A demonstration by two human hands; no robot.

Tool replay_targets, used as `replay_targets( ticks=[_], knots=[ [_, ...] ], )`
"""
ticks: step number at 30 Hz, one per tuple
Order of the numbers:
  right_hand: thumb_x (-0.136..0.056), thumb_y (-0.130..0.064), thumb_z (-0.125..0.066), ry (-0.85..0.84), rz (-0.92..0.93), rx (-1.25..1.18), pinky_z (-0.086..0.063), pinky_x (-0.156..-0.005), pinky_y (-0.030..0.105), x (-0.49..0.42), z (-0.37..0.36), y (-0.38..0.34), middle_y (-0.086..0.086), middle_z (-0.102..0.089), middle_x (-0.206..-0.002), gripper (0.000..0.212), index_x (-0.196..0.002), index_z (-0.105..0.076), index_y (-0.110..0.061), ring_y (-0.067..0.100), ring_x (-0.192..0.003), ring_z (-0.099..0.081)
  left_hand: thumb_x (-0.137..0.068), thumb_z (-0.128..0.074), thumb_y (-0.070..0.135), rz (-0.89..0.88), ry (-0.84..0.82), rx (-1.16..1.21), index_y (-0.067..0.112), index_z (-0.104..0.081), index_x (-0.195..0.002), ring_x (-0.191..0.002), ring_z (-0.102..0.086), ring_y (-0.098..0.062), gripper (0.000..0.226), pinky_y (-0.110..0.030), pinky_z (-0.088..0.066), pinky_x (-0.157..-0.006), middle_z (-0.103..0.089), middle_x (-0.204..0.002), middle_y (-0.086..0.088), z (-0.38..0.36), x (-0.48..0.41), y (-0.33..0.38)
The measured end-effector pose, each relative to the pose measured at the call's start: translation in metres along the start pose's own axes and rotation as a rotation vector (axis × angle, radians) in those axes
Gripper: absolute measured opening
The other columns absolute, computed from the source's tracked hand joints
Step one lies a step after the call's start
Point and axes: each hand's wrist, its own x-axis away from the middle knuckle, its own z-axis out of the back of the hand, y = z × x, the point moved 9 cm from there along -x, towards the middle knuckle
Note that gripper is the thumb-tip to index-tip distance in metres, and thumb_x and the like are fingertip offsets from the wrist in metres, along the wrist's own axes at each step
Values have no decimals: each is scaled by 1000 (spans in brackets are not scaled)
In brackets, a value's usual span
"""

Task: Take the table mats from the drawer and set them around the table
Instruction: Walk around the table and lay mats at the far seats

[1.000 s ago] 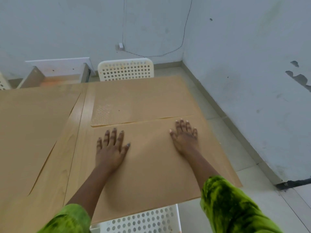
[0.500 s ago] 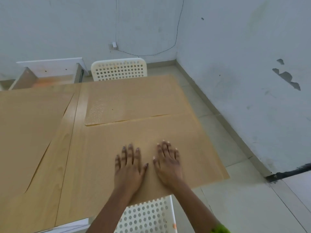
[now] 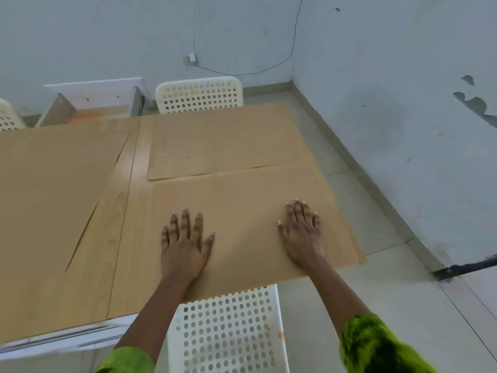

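- Pale wood table [image 3: 126,211] shoved into a grubby white corner, and the near mat [image 3: 242,205] lies flat at its right end, its right edge hanging out past the tabletop over the floor
- left hand [image 3: 184,244] and right hand [image 3: 302,234] are both spread flat, palms down on that mat, fingers open, gripping nothing (just pressing)
- biggest risk imo: lean on the right side, where I doubt there's table underneath, and the mat could tip or slide off toward the floor
- a sideways smoothing push could also shove it into the far mat [image 3: 226,141], which it's just touching along the seam, and skew both
- left-hand mats [image 3: 53,184] look to overlap, so they may want straightening
- white chair [image 3: 226,332] sits tucked right under the near edge, easy to knock with a knee
- drawer [image 3: 91,109] behind still hangs open
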Motion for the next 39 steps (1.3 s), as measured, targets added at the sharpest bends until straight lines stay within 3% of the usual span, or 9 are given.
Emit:
replay_targets(
  ticks=[6,16,21,25,28,30,32,36,39],
  knots=[
    [-98,-43,-19,11,5,-6,0,-120,41,-2,1,-2,4,-1,-161,59,-151,-9,-19,19,-149,3,-77,10,65,5,4,-10,30,-2,-151,-148,5,-29,82,-45,0,-119,2,-161,-5,-2,-2,-2],
    [-99,-41,-21,-22,-22,-49,1,-119,41,2,5,-5,3,-3,-161,58,-151,-12,-18,18,-149,3,-95,-15,55,9,-69,25,24,3,-151,-147,11,-28,66,-43,4,-119,9,-160,-6,1,5,-3],
    [-101,-32,-28,36,-22,-356,-6,-118,37,18,24,-50,6,-27,-155,48,-145,-32,-12,20,-146,-15,-99,-19,46,25,-62,147,11,-11,-151,-148,-2,-23,63,-39,-5,-120,-9,-160,-8,27,17,-17],
    [-99,-24,-35,9,-107,-732,-36,-97,33,41,25,-95,14,-59,-121,33,-117,-57,-6,29,-117,-48,-99,-26,38,55,54,361,8,-44,-138,-135,-39,-24,52,-34,-33,-106,-45,-144,-10,62,40,-47],
    [-97,-20,-39,-71,-184,-927,-36,-74,28,57,13,-132,14,-60,-94,20,-92,-54,-10,29,-91,-56,-99,-38,28,149,117,524,9,-58,-122,-111,-57,-24,36,-32,-43,-86,-62,-123,-7,81,63,-90],
    [-95,-14,-42,-111,-193,-1029,-41,-68,27,66,2,-164,18,-62,-92,20,-82,-55,-7,32,-83,-60,-98,-41,24,205,159,590,9,-63,-112,-99,-60,-24,30,-31,-43,-79,-66,-111,-7,90,81,-127],
    [-94,-9,-42,-172,-180,-1110,-43,-54,17,79,-10,-204,12,-62,-86,25,-71,-52,-14,21,-67,-58,-97,-42,23,259,193,624,7,-64,-103,-93,-61,-26,29,-33,-44,-77,-67,-101,-9,99,98,-172],
    [-93,-5,-43,-273,-182,-1177,-35,-48,20,107,-35,-285,6,-59,-69,29,-67,-52,-15,14,-52,-53,-96,-43,24,315,198,656,3,-64,-93,-81,-59,-28,30,-37,-45,-71,-64,-83,-11,105,127,-263],
    [-92,-2,-42,-300,-193,-1202,-34,-38,13,131,-54,-346,6,-55,-64,28,-68,-52,-12,6,-39,-51,-96,-43,23,318,178,682,2,-64,-91,-73,-57,-29,30,-32,-39,-65,-60,-75,-13,113,143,-326]
  ],
)
